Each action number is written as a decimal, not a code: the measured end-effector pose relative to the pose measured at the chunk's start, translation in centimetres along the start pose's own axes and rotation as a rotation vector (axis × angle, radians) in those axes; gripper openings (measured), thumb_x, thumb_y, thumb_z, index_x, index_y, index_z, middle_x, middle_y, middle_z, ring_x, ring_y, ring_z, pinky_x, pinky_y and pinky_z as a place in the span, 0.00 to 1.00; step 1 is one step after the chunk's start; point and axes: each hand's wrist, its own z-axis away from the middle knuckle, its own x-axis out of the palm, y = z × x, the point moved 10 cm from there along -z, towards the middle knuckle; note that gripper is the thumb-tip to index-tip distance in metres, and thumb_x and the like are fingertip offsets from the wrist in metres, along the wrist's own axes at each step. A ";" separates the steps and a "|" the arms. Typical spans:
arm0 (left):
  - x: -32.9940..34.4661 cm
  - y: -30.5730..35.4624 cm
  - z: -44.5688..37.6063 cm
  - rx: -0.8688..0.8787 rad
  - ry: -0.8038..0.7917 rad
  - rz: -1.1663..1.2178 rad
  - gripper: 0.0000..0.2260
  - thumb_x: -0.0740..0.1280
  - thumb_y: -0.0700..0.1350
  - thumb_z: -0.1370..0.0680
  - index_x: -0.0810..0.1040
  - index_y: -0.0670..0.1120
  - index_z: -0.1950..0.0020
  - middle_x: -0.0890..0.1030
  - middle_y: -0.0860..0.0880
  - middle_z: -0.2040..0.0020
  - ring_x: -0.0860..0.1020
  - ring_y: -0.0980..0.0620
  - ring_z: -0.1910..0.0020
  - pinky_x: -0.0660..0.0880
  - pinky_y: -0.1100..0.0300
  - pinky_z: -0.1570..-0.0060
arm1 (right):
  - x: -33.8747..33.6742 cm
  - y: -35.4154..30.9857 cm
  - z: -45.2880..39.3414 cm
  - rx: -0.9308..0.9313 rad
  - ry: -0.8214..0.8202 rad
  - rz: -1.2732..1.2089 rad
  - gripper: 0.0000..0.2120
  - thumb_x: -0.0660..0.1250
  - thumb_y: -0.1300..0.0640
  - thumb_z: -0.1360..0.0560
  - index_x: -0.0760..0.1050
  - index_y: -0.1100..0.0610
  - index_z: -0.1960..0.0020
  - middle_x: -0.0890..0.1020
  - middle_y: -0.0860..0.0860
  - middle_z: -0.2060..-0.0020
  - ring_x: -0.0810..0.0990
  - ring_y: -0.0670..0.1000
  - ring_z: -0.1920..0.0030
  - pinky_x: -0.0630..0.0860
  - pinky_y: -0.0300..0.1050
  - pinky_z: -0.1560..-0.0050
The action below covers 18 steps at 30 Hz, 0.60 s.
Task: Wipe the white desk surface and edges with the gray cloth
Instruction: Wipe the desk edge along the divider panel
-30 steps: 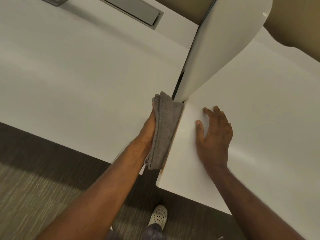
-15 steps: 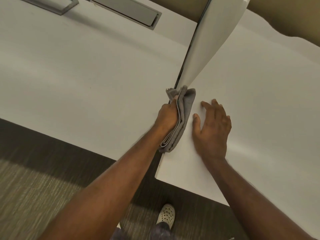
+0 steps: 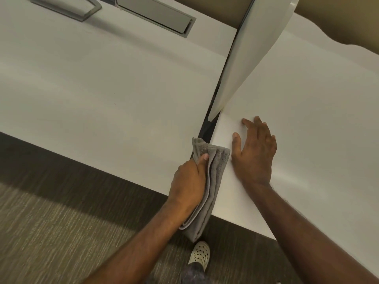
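In the gap between the two white tops, right under the left hand [image 3: 189, 181], sits the gray cloth [image 3: 207, 187], folded into a long pad and draped over the side edge of the desk [image 3: 307, 140]. The left hand is curled around it, thumb on top, fingers out of sight behind the folds, pinning it flat to that edge. The upper end of the cloth pokes up past the thumb and laps onto the top surface; the lower end hangs loose below the wrist, clear of the front corner.

It looks soft, light and floppy, a ribbed towel that bends wherever it is pushed, so I'd say the hold belongs at the middle of the pad, where the hand is now; grabbed at one end, it would likely unfold and trail.

Just to the right, the right hand [image 3: 254, 152] lies palm down on the desk, fingers spread, holding nothing, seemingly bracing. Beyond the left thumb the dark gap runs up to a curved white divider panel [image 3: 256, 54]. Across the gap, the neighbouring top [image 3: 102, 89] carries a gray cable hatch [image 3: 155, 15]. Below the wrist: striped carpet [image 3: 51, 232] and one pale perforated shoe [image 3: 200, 256].
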 end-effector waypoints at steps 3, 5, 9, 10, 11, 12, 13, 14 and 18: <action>0.1 0.8 -1.2 0.004 0.024 -0.047 0.28 0.47 0.69 0.22 0.77 0.52 0.61 0.80 0.52 0.67 0.79 0.58 0.70 0.70 0.71 0.73 | 0.2 0.0 -0.1 -0.011 0.004 0.020 0.24 0.55 0.45 0.16 0.64 0.51 0.22 0.63 0.54 0.19 0.57 0.56 0.18 0.53 0.61 0.18; 0.4 1.9 -3.0 0.012 0.034 -0.026 0.27 0.48 0.67 0.19 0.77 0.51 0.59 0.80 0.53 0.67 0.80 0.58 0.69 0.72 0.65 0.68 | 0.3 0.2 -0.1 -0.018 0.005 0.023 0.24 0.54 0.45 0.16 0.64 0.51 0.22 0.63 0.54 0.19 0.57 0.57 0.18 0.53 0.62 0.18; 0.6 5.5 -8.0 -0.003 0.094 -0.049 0.28 0.49 0.65 0.17 0.79 0.48 0.56 0.81 0.51 0.62 0.82 0.49 0.60 0.79 0.52 0.55 | 0.2 0.2 -0.2 -0.020 0.018 0.023 0.27 0.49 0.42 0.18 0.64 0.51 0.22 0.63 0.54 0.19 0.58 0.57 0.18 0.53 0.62 0.18; 0.7 6.0 -8.9 -0.010 0.098 -0.055 0.27 0.49 0.65 0.17 0.78 0.49 0.58 0.81 0.51 0.63 0.81 0.49 0.60 0.80 0.51 0.54 | 0.2 0.1 -0.2 -0.021 0.022 0.022 0.27 0.49 0.42 0.18 0.64 0.51 0.22 0.63 0.54 0.19 0.58 0.56 0.18 0.53 0.62 0.18; 0.8 6.3 -9.5 -0.012 0.097 -0.057 0.26 0.50 0.65 0.17 0.77 0.50 0.60 0.80 0.51 0.63 0.81 0.49 0.61 0.80 0.51 0.53 | 0.2 0.1 -0.1 -0.021 0.025 0.021 0.27 0.49 0.41 0.18 0.64 0.50 0.23 0.64 0.54 0.19 0.58 0.56 0.18 0.54 0.62 0.18; 0.9 6.4 -10.0 -0.010 0.092 -0.058 0.26 0.50 0.64 0.17 0.76 0.50 0.61 0.81 0.51 0.63 0.81 0.49 0.61 0.80 0.51 0.54 | 0.1 0.1 -0.1 -0.021 0.028 0.018 0.27 0.48 0.41 0.18 0.64 0.50 0.23 0.64 0.53 0.20 0.58 0.56 0.18 0.54 0.62 0.18; 0.9 6.4 -10.1 -0.006 0.086 -0.055 0.26 0.50 0.64 0.17 0.76 0.50 0.62 0.81 0.51 0.63 0.82 0.48 0.61 0.80 0.50 0.54 | 0.1 0.1 -0.1 -0.020 0.029 0.017 0.27 0.49 0.41 0.18 0.64 0.50 0.23 0.64 0.53 0.20 0.58 0.56 0.18 0.54 0.62 0.18; 0.9 6.3 -10.1 -0.002 0.079 -0.047 0.26 0.50 0.64 0.17 0.76 0.50 0.62 0.82 0.50 0.62 0.82 0.48 0.60 0.80 0.50 0.54 | 0.1 0.1 -0.1 -0.018 0.029 0.016 0.27 0.49 0.41 0.18 0.64 0.50 0.23 0.64 0.53 0.20 0.58 0.56 0.18 0.54 0.61 0.18; 0.8 5.8 -9.5 0.017 0.062 -0.025 0.25 0.51 0.63 0.16 0.75 0.50 0.63 0.82 0.49 0.62 0.82 0.46 0.58 0.80 0.49 0.53 | 0.0 0.1 -0.1 -0.012 0.025 0.006 0.27 0.50 0.41 0.18 0.65 0.49 0.23 0.64 0.53 0.19 0.58 0.55 0.18 0.53 0.61 0.18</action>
